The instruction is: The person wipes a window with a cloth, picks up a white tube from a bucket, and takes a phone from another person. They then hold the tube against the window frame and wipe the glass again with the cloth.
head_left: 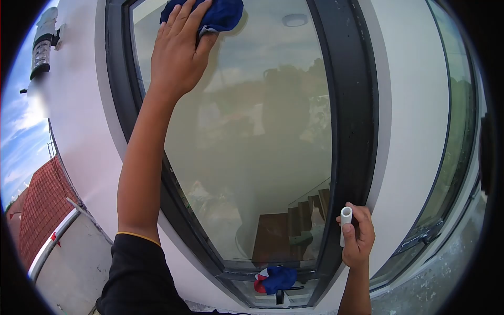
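Note:
My left hand [181,50] is raised to the upper part of the window pane [247,136], pressing a dark blue cloth [223,14] against the glass. Its fingers lie over the cloth's left side, and part of the cloth runs past the top of the view. Lower right, beside the dark window frame [354,121], my right hand [359,236] grips a short white tube [345,223] whose open end points up. The tube's lower end is hidden by the hand.
A blue, red and white cloth [278,279] rests at the bottom of the window frame, by a dark handle [281,298]. A wall lamp [42,50] is at upper left, above a metal railing [55,231]. Another window [457,100] stands at right. Stairs [302,218] show through the glass.

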Available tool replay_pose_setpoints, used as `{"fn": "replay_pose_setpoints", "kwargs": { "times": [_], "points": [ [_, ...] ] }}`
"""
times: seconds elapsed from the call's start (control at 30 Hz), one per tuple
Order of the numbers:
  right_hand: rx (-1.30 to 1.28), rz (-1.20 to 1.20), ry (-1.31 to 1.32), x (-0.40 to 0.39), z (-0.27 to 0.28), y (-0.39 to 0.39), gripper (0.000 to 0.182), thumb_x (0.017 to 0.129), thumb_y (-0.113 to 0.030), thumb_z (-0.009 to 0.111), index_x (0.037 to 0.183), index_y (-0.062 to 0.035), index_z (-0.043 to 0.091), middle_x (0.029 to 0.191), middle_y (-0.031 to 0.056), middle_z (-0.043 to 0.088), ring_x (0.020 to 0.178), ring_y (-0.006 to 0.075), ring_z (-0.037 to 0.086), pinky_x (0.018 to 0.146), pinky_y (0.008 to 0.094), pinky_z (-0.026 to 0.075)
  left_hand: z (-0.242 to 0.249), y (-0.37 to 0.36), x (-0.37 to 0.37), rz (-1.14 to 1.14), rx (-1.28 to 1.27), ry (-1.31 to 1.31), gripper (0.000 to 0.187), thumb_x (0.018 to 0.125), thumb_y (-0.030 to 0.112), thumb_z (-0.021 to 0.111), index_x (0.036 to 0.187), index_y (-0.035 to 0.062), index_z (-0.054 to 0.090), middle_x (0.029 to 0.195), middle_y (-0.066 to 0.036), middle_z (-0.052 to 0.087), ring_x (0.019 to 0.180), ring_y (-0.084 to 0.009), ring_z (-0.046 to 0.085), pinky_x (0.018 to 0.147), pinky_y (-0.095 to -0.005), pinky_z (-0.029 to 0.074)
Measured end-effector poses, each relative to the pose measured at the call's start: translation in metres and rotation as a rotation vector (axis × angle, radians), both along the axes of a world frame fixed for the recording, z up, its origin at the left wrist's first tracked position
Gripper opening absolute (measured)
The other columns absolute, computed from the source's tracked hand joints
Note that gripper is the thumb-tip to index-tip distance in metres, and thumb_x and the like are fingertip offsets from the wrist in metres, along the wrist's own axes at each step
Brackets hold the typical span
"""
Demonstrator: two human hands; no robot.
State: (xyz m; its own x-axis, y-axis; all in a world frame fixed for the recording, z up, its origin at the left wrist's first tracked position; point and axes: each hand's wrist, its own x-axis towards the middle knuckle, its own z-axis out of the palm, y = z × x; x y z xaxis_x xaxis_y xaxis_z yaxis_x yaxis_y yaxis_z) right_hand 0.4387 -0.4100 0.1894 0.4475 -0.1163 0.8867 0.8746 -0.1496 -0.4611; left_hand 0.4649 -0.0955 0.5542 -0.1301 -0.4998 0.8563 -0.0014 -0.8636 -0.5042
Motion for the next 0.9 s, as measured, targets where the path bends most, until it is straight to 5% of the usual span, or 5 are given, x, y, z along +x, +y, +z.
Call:
{"fn": "replay_pose_setpoints", "kwargs": {
  "times": [0.1,0.27,0.57,0.83,0.9],
  "points": [
    [0.023,0.024,-0.056,-0.015,0.057,-0.009,0.034,0.106,-0.017,0.056,0.133,0.0022,0.061,0.109,0.0143,0.064,0.086,0.0178,0.064,0.078,0.0286,0.051,-0.030,-0.020,0.001,-0.033,-0.003,0.049,0.055,0.100,0.033,0.058,0.153,0.0222,0.049,0.163,-0.009,0.041,0.153,-0.0343,0.030,0.127,-0.0490,0.018],
    [-0.231,-0.373,-0.295,-0.042,0.186,0.003,0.031,0.105,-0.021,0.060,0.130,-0.0050,0.067,0.110,0.0115,0.071,0.092,0.0186,0.068,0.079,0.0310,0.053,-0.197,-0.031,-0.025,-0.172,0.603,0.786,0.059,0.087,0.023,0.073,0.143,0.0306,0.057,0.163,0.003,0.041,0.155,-0.0213,0.029,0.130,-0.0452,0.015],
    [-0.510,-0.804,-0.720,0.030,0.348,0.056,0.023,0.101,-0.029,0.063,0.118,-0.0179,0.074,0.100,0.0022,0.071,0.094,0.0293,0.067,0.089,0.0461,0.048,-0.296,0.048,-0.053,-0.244,-0.409,0.385,0.057,0.085,0.001,0.056,0.142,0.0067,0.056,0.153,-0.018,0.052,0.147,-0.0409,0.042,0.123,-0.0559,0.022],
    [-0.637,-0.996,-0.831,0.026,0.364,0.062,0.026,0.105,-0.032,0.057,0.122,-0.0211,0.073,0.099,0.0019,0.071,0.095,0.0280,0.066,0.091,0.0442,0.045,-0.373,0.056,-0.031,-0.099,-0.457,0.239,0.059,0.080,0.003,0.044,0.138,0.0013,0.053,0.153,-0.029,0.048,0.147,-0.0508,0.037,0.123,-0.0597,0.021],
    [-0.648,-0.945,-0.527,-0.005,0.359,0.080,0.028,0.103,-0.023,0.057,0.124,-0.0158,0.073,0.108,0.0063,0.069,0.110,0.0268,0.060,0.103,0.0469,0.037,-0.373,0.057,-0.031,-0.102,-0.443,0.234,0.058,0.080,0.004,0.044,0.138,0.0015,0.053,0.152,-0.030,0.048,0.147,-0.0512,0.037,0.122,-0.0597,0.021]
  ]
}}
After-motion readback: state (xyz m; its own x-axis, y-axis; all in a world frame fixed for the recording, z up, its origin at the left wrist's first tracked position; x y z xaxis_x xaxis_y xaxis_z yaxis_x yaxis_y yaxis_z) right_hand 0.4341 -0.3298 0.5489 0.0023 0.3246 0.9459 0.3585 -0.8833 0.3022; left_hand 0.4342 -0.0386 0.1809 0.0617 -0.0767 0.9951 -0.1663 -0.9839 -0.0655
